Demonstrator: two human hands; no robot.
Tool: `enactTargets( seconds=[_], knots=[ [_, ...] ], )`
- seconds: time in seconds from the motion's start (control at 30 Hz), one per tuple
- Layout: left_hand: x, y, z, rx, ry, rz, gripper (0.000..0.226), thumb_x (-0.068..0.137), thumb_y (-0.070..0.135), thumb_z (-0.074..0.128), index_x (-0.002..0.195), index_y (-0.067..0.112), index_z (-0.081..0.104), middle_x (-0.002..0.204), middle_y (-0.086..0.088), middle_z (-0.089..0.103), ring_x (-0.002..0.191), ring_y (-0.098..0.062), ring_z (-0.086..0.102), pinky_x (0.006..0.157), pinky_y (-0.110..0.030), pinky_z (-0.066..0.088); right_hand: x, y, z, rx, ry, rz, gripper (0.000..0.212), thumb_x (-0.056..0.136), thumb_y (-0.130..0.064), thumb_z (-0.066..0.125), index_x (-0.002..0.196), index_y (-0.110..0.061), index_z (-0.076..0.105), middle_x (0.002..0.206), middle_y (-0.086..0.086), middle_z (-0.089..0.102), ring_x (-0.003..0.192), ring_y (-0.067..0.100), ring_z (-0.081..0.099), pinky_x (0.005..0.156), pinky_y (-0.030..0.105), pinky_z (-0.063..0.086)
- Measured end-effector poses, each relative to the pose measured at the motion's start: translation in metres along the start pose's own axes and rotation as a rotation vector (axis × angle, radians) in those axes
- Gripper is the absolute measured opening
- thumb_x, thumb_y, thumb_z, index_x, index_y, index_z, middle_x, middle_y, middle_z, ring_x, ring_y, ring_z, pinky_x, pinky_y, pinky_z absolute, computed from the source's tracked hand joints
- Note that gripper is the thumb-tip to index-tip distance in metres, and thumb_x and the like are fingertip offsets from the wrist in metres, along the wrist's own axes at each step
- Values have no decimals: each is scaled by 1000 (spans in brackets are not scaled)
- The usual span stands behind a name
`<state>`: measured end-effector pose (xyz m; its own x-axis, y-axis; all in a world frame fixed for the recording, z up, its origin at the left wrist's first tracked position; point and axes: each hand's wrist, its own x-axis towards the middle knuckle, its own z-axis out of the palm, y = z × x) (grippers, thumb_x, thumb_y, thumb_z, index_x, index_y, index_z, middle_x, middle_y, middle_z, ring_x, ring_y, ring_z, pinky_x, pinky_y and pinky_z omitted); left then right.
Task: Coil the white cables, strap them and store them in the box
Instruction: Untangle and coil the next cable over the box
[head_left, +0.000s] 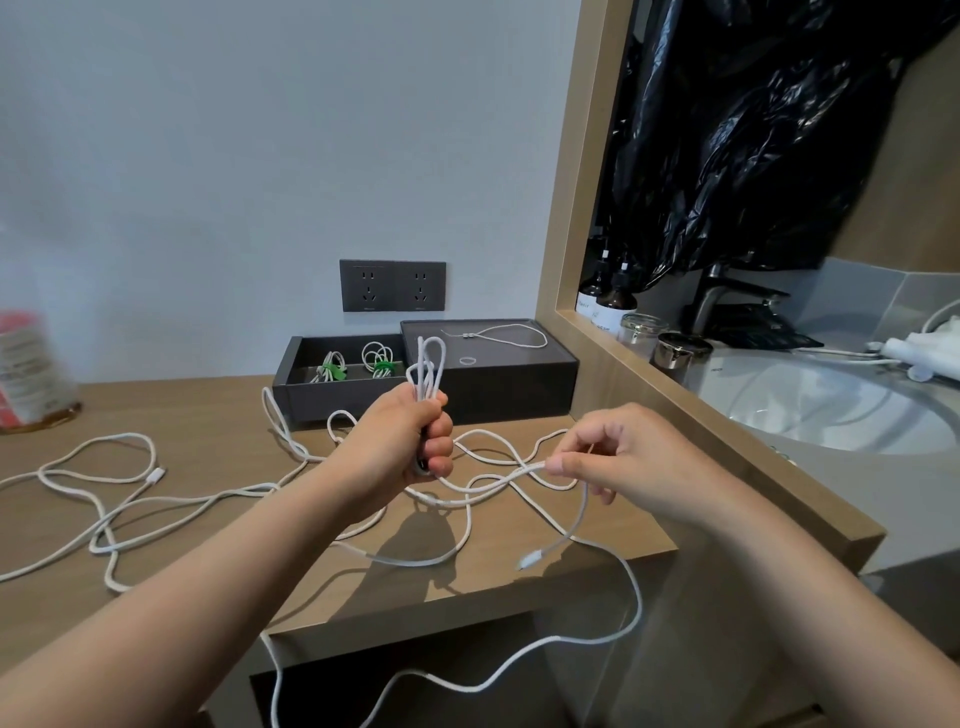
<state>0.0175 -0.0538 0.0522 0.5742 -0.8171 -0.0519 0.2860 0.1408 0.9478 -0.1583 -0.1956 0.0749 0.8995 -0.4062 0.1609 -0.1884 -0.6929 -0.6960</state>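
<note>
— What does the left grip (423, 441) have hold of?

— Its fingers are curled tight round a bunch of loops (430, 364) of white cable (511, 472). The loops stand up out of the top of the fist.

— And the right grip (613, 462)?

— Thumb and forefinger pinch a strand of that cable, just to the right of the left grip and a little lower. The other fingers are loosely bent and hold nothing. The strand runs nearly level between the two grips. Past the pinch it drops below the right grip towards a plug (527, 561) near the front edge of the worktop (208, 415).

— Where is the box?

— Beyond the left grip, by the wall: a dark open box (291, 395) with two small coils inside, each bound by a green strap (332, 370). Touching its right side, beyond the gap between the grips, is a flat dark case (509, 389) with a thin white cord (514, 332) lying on top.

— Any other cable about?

— Loose cables (104, 467) sprawl over the worktop, left of and beneath the left grip. One length (631, 597) trails off the front edge, below the right grip.
</note>
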Motion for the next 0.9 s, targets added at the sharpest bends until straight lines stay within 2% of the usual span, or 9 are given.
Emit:
enactTargets(
  seconds=[0.13,0.23,0.33,0.47,0.6,0.77,0.9],
  knots=[
    [0,-3,0,67,-12,15,14,103,11,35,90,13,38,58,-1,35,47,-11,30,43,-21,32,2,-3,-1,51,43,-1,11,87,-24,72,82,-15,77,67,2,72,62,15,71,62,24,58],
    [-2,-7,2,127,-25,21,13,99,2,35,93,12,40,61,-2,34,50,-13,31,46,-24,33,4,-9,-1,154,72,-27,9,88,-18,70,84,-11,75,68,7,72,64,19,71,62,27,59],
    [-3,-11,5,290,-61,48,17,92,-5,38,95,12,42,65,-4,35,53,-15,35,49,-27,37,8,-16,0,218,61,-38,9,89,-14,69,85,-10,75,68,9,72,60,17,69,59,23,56],
    [-3,-9,7,469,-145,73,14,88,2,46,96,14,42,72,-7,40,59,-17,39,56,-31,41,14,-22,-3,260,-6,-10,13,89,-15,68,88,-4,74,65,9,69,57,14,66,58,21,54],
    [-3,-7,5,466,-216,-3,26,73,18,53,97,15,44,84,-10,42,62,-15,42,59,-30,44,20,-25,-4,317,9,25,10,89,-12,68,86,-4,74,61,8,67,53,12,63,56,19,53],
    [-7,-8,11,266,-315,-127,28,70,12,53,95,13,40,79,-7,38,55,-14,39,50,-24,41,26,-29,-4,408,81,62,3,85,-5,72,86,-2,74,61,7,64,47,9,57,50,16,48],
    [-7,-6,14,247,-407,-170,40,67,16,60,105,11,48,95,-17,52,55,-14,41,53,-25,42,29,-29,-4,485,69,127,9,85,-6,72,91,1,72,63,5,63,48,7,54,49,13,46]
  ],
)
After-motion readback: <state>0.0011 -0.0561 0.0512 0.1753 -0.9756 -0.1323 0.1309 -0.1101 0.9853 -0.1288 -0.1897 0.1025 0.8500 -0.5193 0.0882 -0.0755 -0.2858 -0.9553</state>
